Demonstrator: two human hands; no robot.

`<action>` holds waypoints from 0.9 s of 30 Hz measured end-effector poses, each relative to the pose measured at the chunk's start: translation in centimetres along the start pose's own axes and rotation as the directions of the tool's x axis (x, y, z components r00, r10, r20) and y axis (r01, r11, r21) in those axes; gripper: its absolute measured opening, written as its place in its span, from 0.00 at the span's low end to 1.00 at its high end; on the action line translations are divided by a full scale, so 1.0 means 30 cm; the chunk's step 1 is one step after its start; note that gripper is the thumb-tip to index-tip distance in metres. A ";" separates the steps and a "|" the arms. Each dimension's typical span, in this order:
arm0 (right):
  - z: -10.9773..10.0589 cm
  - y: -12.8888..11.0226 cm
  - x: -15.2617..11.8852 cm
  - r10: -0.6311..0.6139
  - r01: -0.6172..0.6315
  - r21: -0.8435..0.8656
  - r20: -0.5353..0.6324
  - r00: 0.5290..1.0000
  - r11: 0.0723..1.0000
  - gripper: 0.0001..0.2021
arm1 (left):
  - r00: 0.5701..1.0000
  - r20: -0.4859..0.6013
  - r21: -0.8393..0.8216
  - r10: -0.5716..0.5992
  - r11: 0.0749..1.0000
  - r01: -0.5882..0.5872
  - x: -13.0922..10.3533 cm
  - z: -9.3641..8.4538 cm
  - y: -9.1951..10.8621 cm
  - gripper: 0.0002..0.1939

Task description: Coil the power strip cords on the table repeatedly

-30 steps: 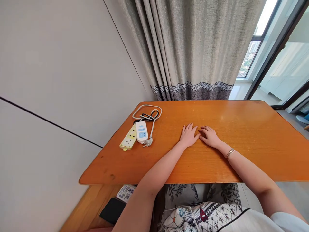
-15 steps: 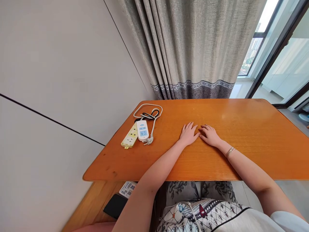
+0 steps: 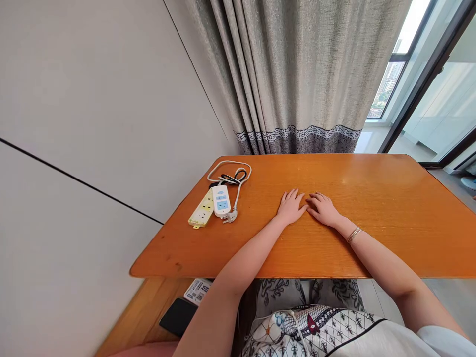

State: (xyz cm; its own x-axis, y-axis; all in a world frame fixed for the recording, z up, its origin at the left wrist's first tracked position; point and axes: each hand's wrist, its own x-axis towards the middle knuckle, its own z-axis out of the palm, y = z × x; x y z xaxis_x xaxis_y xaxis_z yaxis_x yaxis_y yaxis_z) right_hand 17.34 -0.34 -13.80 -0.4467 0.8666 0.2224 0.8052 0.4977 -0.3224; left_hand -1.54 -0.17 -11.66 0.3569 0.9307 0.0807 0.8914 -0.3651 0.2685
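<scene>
My left hand (image 3: 291,207) lies palm down on the orange wooden table (image 3: 316,253), its fingers spread and holding nothing. Close beside it, my right hand (image 3: 323,208) also rests flat on the wood with fingers apart, and bracelets circle that wrist. The thumbs nearly meet. To the left of my hands sit two power strips: a white one with blue panels (image 3: 222,201) leans against a yellowed one (image 3: 201,210). A grey plug (image 3: 230,216) lies beside the white strip, and its pale cable (image 3: 238,191) loops behind along with a black cord.
A light wall (image 3: 92,124) borders the table's left side. Grey curtains (image 3: 308,74) hang behind the far edge, with a glass door and window at the right. Below the near left edge are a black flat object (image 3: 177,317) and a printed white item (image 3: 197,291).
The view has shifted very slightly. My hands rest in the same places on the table.
</scene>
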 end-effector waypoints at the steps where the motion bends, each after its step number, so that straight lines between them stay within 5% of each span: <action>1: -0.001 -0.001 0.000 0.001 -0.001 -0.003 0.003 1.000 1.000 0.21 | 1.000 0.000 -0.001 0.001 1.000 -0.001 0.000 0.000 0.000 0.31; 27: -0.012 -0.013 0.000 0.008 -0.008 -0.019 0.040 0.999 1.000 0.22 | 0.999 -0.038 -0.007 -0.007 1.000 0.007 0.004 0.015 -0.010 0.29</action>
State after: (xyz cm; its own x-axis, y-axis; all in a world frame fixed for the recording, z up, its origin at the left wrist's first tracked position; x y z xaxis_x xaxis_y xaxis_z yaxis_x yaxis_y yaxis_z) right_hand 17.15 -0.53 -13.34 -0.4554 0.8714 0.1822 0.8158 0.4904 -0.3065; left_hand -1.66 0.03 -12.16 0.3395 0.9336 0.1148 0.8918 -0.3583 0.2762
